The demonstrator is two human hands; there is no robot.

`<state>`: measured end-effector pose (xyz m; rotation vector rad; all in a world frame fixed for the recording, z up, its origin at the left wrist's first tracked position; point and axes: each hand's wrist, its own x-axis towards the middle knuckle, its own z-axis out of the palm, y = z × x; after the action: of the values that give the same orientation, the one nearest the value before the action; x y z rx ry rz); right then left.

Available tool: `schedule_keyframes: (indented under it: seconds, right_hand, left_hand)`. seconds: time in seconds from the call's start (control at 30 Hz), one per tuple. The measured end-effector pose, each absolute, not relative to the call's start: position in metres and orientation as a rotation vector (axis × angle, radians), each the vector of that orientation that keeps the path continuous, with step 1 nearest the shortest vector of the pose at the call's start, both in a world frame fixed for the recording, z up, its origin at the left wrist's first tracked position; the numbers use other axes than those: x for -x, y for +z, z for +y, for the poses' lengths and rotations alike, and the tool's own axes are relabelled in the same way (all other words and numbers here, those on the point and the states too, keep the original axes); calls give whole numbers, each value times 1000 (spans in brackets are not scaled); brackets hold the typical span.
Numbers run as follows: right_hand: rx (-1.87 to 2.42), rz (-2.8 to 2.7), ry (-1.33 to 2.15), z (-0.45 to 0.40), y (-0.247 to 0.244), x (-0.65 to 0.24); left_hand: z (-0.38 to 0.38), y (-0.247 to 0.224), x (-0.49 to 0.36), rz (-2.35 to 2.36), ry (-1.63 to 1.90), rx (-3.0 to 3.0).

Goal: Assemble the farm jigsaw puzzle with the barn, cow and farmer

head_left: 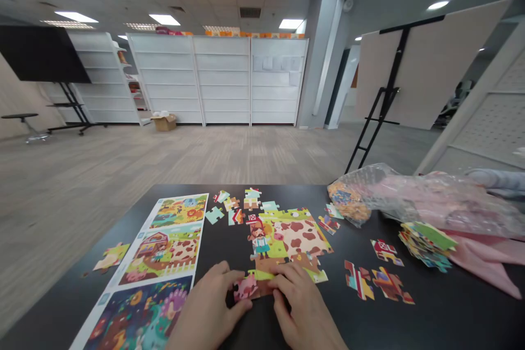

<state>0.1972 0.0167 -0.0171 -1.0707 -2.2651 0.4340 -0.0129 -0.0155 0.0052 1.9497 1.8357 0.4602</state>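
Jigsaw puzzle, partly built, lies mid-table, far side of the hands, on the black table. L hand has thumb + forefinger closed round the pig piece at the near L corner. R hand is half curled, fingertips down on the brown pcs at the near edge; can't tell if it's pinching or just pressing. Also can't tell if the pig pc is locked in, as fingers hide the joins.

Progress, judging vs the middle pic on the printed sheet at L: prob. over half. Done: farmer figure, most of the spotted cow, some green + brown ground. Left, apparently: most of the barn, the sky strip on the far side, rest of the near edge incl. the fence. Outline's ragged, w/ open tabs far and near.

Loose pcs: far group just past the build's far L corner, incl. pale blue + red bits; a couple near its R side, e.g. red/purple pc; more farther R, incl. red barn pc and brown pc. Yellow-green pc sits alone, L of the sheet. Stacked pile far R, by the clear plastic bag + pink cloth; can't tell if those pcs belong to this pic.
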Motion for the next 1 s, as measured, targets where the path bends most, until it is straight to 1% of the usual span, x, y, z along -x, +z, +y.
schedule_keyframes:
  seconds: [0.2, 0.6, 0.73, 0.83, 0.93, 1.0]
  right_hand:
    - [1066, -2264, 465, 16, -19, -199]
    - [1030, -2227, 475, 20, -25, -198]
    - [1017, -2252, 402, 23, -30, -200]
    - [985, -2301, 312, 27, -38, -203]
    - [931, -2329, 191, 31, -44, -208]
    - [883, -2325, 123, 34, -46, -209]
  left_hand:
    - [-14, -3, 13, 1743, 631, -2065]
    - [-10, -3, 9, 1734, 592, -2162]
    - [-8, -4, 5, 1777, 574, -2120]
    - [-10, 1, 10, 1744, 670, -2047]
    - [-20, 13, 31, 1710, 803, -1964]
    - [-31, 21, 51, 1715, 747, -1937]
